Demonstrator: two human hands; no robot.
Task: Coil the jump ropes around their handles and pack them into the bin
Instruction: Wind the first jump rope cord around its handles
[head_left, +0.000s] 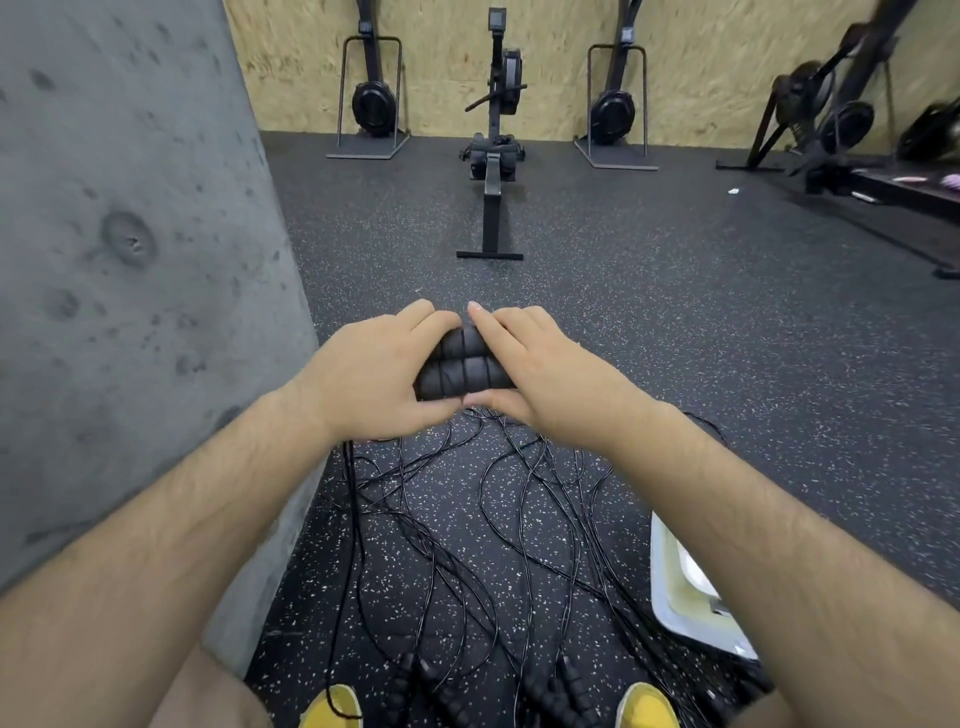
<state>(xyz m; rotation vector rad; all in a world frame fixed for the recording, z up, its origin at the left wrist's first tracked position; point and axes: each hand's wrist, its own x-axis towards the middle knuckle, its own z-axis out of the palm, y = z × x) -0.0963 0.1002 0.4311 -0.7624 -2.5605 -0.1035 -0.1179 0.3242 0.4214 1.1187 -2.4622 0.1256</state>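
Two black foam jump-rope handles (464, 370) lie side by side, held up in front of me with thin rope wound across them. My left hand (374, 371) grips their left end, thumb underneath. My right hand (540, 364) holds the right end, fingers over the top and thumb below. Below my hands, several loose black ropes (467, 530) lie tangled on the speckled floor. More black handles (550, 696) rest between my yellow shoes. The pale bin (675, 597) sits at the lower right, partly hidden by my right forearm.
A grey concrete pillar (130, 260) stands close on the left. A rowing machine (493, 171) stands ahead on the black rubber floor, with two ski machines (371, 98) against the plywood wall and more equipment at the far right.
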